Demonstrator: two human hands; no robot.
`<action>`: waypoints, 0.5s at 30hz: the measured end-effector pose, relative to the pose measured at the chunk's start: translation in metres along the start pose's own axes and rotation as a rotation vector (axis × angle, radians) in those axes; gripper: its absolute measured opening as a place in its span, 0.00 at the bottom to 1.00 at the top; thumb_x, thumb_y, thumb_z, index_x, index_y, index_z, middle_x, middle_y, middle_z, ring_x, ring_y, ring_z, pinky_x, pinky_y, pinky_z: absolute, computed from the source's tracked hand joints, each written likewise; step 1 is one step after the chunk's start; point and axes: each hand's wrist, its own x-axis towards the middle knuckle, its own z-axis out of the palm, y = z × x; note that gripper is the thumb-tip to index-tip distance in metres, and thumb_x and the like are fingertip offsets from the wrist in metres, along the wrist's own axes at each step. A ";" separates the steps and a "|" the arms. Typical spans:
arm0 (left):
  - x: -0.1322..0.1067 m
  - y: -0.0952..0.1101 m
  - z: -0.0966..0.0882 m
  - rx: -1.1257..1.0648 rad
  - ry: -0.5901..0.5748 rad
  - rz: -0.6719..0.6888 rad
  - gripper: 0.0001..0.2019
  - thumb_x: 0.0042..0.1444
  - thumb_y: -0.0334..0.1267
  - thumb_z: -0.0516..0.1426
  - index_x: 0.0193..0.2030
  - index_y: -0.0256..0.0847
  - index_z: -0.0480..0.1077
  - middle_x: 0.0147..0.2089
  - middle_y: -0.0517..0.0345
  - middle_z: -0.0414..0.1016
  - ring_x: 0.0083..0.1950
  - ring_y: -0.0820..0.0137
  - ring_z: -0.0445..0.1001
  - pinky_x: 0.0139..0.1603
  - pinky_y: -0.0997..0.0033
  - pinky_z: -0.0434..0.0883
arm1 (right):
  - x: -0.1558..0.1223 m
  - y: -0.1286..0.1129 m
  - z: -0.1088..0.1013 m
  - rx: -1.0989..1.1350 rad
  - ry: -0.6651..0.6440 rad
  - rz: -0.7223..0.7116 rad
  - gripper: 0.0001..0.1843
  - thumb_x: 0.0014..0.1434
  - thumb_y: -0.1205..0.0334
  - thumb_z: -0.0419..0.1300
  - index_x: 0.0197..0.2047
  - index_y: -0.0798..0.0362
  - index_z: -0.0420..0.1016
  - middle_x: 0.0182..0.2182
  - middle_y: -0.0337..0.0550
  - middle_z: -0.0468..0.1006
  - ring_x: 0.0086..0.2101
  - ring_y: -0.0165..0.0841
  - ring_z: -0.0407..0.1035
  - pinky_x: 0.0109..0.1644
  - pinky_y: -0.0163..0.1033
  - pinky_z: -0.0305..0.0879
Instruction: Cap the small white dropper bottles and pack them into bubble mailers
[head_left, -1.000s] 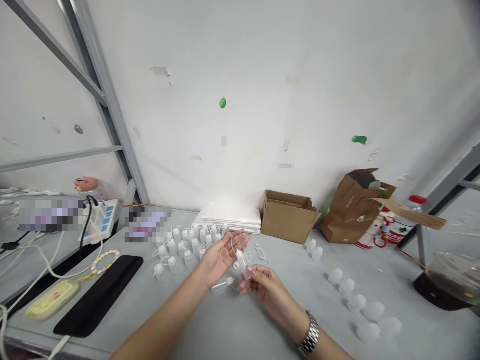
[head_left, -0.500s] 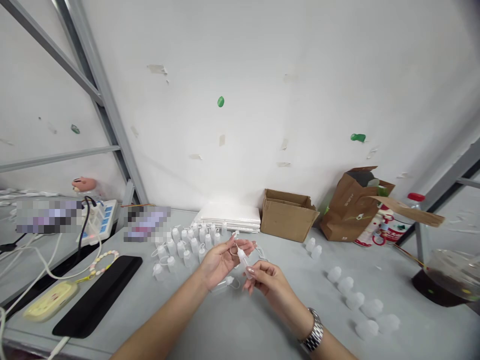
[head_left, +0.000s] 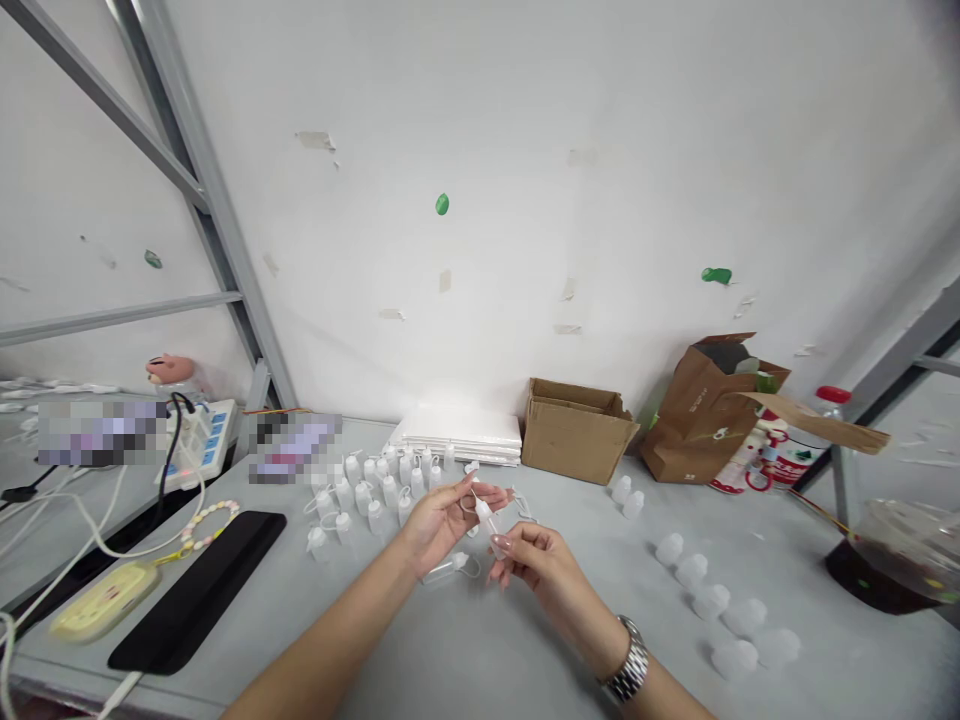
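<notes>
My hands meet over a grey table, and between them is a small translucent plastic dropper bottle (head_left: 486, 519). My right hand (head_left: 531, 560) grips its lower end with the fingertips. My left hand (head_left: 441, 522) is palm up, with its fingers pinching a thin white tether loop (head_left: 469, 503). A small white cap (head_left: 471, 467) stands above those fingers on the tether. Another dropper bottle (head_left: 448, 568) lies on the table just below my hands. Several upright dropper bottles (head_left: 375, 490) stand to the left of my left hand.
Several frosted bottle bodies (head_left: 709, 600) stand at the right. Behind them are a stack of white sheets (head_left: 461, 435), a cardboard box (head_left: 577, 430) and a brown paper bag (head_left: 701, 420). A black pad (head_left: 196, 590) and a white power strip (head_left: 196, 445) lie left; a dark-liquid cup (head_left: 892, 560) stands right.
The small cap has risen into view above my left fingers. My right hand has moved slightly up and right, and the camera view has shifted a little.
</notes>
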 end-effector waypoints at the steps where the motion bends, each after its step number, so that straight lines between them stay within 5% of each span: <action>1: 0.000 0.000 -0.001 0.025 0.002 0.002 0.12 0.55 0.39 0.56 0.33 0.31 0.77 0.37 0.46 0.81 0.50 0.58 0.74 0.59 0.62 0.61 | 0.000 -0.001 -0.001 -0.006 0.003 0.003 0.15 0.46 0.54 0.67 0.21 0.57 0.70 0.19 0.45 0.78 0.20 0.29 0.68 0.28 0.35 0.60; 15: 0.000 -0.003 -0.004 0.222 -0.003 0.015 0.12 0.54 0.38 0.55 0.33 0.33 0.78 0.39 0.44 0.80 0.48 0.56 0.74 0.52 0.61 0.64 | 0.000 -0.004 -0.002 -0.061 0.014 0.014 0.17 0.44 0.54 0.68 0.19 0.57 0.69 0.16 0.43 0.77 0.19 0.29 0.68 0.26 0.34 0.59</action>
